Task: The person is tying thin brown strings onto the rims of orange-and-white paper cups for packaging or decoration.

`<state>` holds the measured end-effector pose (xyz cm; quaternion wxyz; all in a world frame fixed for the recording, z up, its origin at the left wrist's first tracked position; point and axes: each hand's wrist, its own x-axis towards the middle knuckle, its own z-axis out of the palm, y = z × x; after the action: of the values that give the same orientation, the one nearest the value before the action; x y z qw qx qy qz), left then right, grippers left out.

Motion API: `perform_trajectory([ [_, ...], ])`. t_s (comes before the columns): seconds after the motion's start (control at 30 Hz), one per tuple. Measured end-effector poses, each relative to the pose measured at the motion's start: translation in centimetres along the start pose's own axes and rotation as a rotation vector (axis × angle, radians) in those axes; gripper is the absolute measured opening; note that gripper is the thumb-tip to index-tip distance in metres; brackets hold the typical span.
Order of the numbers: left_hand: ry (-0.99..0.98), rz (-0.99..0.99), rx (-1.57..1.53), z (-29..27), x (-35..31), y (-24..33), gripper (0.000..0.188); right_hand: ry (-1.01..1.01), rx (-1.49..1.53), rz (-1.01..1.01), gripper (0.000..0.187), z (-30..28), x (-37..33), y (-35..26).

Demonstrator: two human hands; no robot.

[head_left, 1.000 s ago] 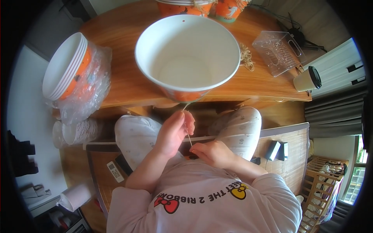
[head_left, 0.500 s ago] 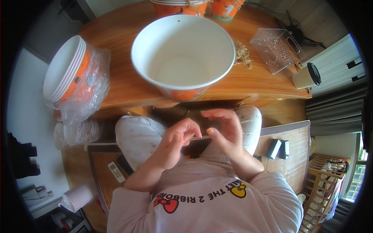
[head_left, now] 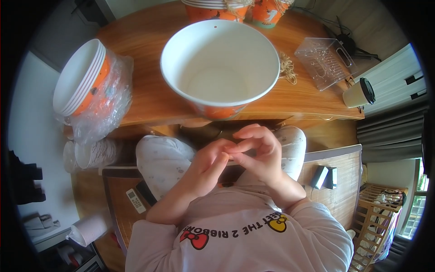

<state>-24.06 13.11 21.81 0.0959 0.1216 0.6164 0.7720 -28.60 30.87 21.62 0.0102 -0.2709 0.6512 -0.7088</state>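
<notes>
Above my lap, in front of the table edge, my two hands meet at the fingertips. The left hand (head_left: 205,168) is closed, its thumb and index finger pinched together. Against it, the right hand (head_left: 260,152) presses thumb and index finger together, its other fingers curled. Whatever lies between the fingertips, if anything, is too small to make out. Just beyond the hands stands a large paper bucket (head_left: 222,103), white inside and orange outside, with a small hole near its far rim. Right of it lies a bundle of twine (head_left: 288,69). Neither hand touches the bucket.
At the left, stacked buckets (head_left: 84,84) lean in clear plastic wrap (head_left: 111,102). More orange buckets (head_left: 213,12) with twine stand at the back of the wooden table (head_left: 136,36). A clear plastic box (head_left: 322,63) and a black-lidded cup (head_left: 355,94) are at the right.
My hands were apart with fingers loosely curled; now their fingertips have come together in a pinch. The view has shifted slightly; the bucket and other things have stayed put.
</notes>
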Motion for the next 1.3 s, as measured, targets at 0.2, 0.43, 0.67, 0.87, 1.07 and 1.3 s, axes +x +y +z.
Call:
perform_trajectory([
  [0.2,0.022,0.005,0.14,-0.3,0.0,0.6,0.028,0.002,0.044,0.046,0.044,-0.7,0.5,-0.9],
  [0.43,-0.057,-0.024,0.133,-0.2,-0.2,3.0,0.015,-0.011,0.074,-0.029,0.053,-1.0,1.3,-2.4],
  [0.67,0.348,0.281,0.292,-0.4,0.8,4.5,0.003,0.089,-0.083,-0.181,0.06,-1.0,2.5,-4.7],
  [0.87,0.408,0.422,0.459,0.1,1.9,5.5,0.014,0.078,-0.08,-0.166,0.042,-1.1,2.3,-5.2],
  [1.07,0.445,0.45,0.508,0.7,2.9,5.2,0.015,0.076,-0.086,-0.17,0.036,-1.2,2.3,-5.0],
  [1.3,0.459,0.414,0.503,1.1,3.5,5.2,0.017,0.107,-0.248,-0.275,0.031,-1.4,2.6,-5.3],
])
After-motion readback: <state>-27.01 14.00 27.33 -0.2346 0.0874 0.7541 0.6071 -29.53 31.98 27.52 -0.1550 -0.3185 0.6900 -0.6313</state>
